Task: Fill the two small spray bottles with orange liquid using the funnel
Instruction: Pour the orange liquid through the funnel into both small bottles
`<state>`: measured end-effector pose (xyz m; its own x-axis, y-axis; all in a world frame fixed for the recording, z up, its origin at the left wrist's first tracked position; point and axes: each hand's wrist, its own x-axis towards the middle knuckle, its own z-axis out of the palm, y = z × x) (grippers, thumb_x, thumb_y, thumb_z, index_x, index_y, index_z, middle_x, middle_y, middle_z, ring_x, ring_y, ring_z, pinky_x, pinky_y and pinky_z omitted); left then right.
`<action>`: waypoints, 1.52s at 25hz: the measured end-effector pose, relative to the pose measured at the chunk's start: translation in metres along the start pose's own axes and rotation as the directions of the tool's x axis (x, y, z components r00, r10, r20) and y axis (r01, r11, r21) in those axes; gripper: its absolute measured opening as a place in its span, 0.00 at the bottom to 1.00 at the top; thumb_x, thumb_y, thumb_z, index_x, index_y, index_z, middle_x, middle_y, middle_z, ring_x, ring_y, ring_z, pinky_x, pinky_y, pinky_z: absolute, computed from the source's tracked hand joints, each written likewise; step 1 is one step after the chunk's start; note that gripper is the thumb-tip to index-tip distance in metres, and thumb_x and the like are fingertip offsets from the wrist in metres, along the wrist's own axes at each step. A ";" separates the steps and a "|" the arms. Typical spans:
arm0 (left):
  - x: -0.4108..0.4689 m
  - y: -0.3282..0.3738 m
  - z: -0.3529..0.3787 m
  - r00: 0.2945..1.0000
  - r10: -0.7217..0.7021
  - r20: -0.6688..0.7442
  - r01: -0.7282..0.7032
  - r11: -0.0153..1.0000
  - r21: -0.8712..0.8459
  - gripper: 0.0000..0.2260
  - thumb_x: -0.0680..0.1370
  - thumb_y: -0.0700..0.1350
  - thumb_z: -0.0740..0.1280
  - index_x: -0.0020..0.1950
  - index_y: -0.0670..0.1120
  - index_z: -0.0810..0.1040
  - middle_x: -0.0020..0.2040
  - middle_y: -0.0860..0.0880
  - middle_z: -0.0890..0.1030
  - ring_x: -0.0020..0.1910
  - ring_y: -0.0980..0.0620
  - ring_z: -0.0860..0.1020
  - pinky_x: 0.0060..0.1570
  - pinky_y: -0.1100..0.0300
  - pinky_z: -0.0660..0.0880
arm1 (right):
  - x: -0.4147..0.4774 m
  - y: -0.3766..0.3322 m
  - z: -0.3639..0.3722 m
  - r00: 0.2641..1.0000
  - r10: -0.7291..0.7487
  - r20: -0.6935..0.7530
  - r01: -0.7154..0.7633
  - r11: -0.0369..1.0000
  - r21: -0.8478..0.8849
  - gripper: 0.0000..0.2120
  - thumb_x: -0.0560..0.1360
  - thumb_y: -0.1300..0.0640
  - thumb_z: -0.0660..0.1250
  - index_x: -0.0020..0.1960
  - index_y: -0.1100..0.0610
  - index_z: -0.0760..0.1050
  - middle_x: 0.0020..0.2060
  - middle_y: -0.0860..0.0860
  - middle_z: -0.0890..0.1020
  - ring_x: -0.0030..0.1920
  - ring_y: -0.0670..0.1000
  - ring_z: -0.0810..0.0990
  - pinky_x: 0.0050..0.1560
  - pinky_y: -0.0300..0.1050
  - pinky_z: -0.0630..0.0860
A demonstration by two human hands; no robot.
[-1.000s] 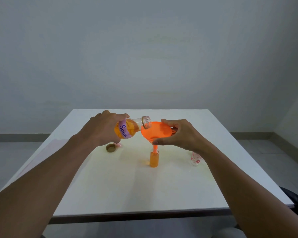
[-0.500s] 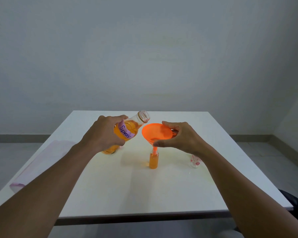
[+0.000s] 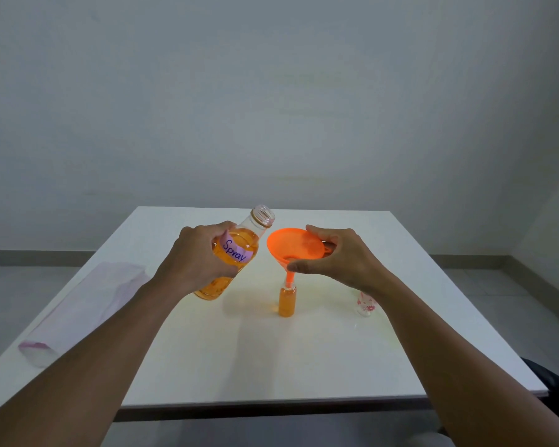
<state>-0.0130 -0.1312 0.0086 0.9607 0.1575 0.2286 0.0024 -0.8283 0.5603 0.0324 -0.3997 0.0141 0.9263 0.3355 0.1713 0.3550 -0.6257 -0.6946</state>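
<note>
Centrally, small spray bottle (image 3: 286,303) approx. full, orange; funnel (image 3: 293,248) in neck, right hand (image 3: 339,258) gripping; left hand (image 3: 198,259) gripping tilted "Spray" bottle (image 3: 232,257).

Clear big bottle (image 3: 236,253) with orange liquid and lilac label lettered in purple, bright orange funnel (image 3: 292,245), small spray bottle (image 3: 286,303) orange-filled, second small bottle (image 3: 365,305) near table's right edge clear with pink flower print, white table (image 3: 271,359), pale lilac bag (image 3: 84,304) at left edge
</note>
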 end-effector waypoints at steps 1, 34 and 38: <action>0.000 -0.001 0.000 1.000 -0.005 -0.003 0.005 1.000 -0.001 0.41 0.63 0.49 0.81 0.74 0.55 0.70 0.64 0.50 0.78 0.61 0.47 0.76 0.55 0.46 0.79 | 0.000 -0.001 0.000 1.000 -0.003 -0.001 0.003 1.000 -0.001 0.58 0.52 0.25 0.73 0.76 0.51 0.69 0.72 0.47 0.75 0.60 0.46 0.73 0.55 0.43 0.75; 0.050 0.125 0.051 0.970 0.237 0.043 -0.239 0.970 0.048 0.41 0.62 0.50 0.81 0.74 0.56 0.69 0.62 0.47 0.78 0.61 0.46 0.72 0.47 0.55 0.73 | -0.031 0.071 -0.131 0.970 0.131 -0.207 -0.117 0.990 0.080 0.59 0.48 0.27 0.79 0.73 0.54 0.74 0.63 0.44 0.81 0.60 0.46 0.81 0.65 0.49 0.77; 0.050 0.130 0.056 0.968 0.246 0.056 -0.249 0.966 0.062 0.40 0.65 0.48 0.80 0.75 0.55 0.68 0.64 0.47 0.77 0.63 0.46 0.69 0.48 0.55 0.70 | -0.030 0.073 -0.130 0.973 0.125 -0.195 -0.114 0.991 0.068 0.57 0.49 0.29 0.78 0.73 0.54 0.73 0.62 0.45 0.80 0.61 0.48 0.80 0.65 0.48 0.77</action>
<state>0.0511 -0.2609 0.0485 0.9457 -0.0814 0.3148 -0.2200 -0.8730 0.4352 0.0467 -0.5475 0.0487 0.9702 0.1105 0.2159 0.2376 -0.6103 -0.7556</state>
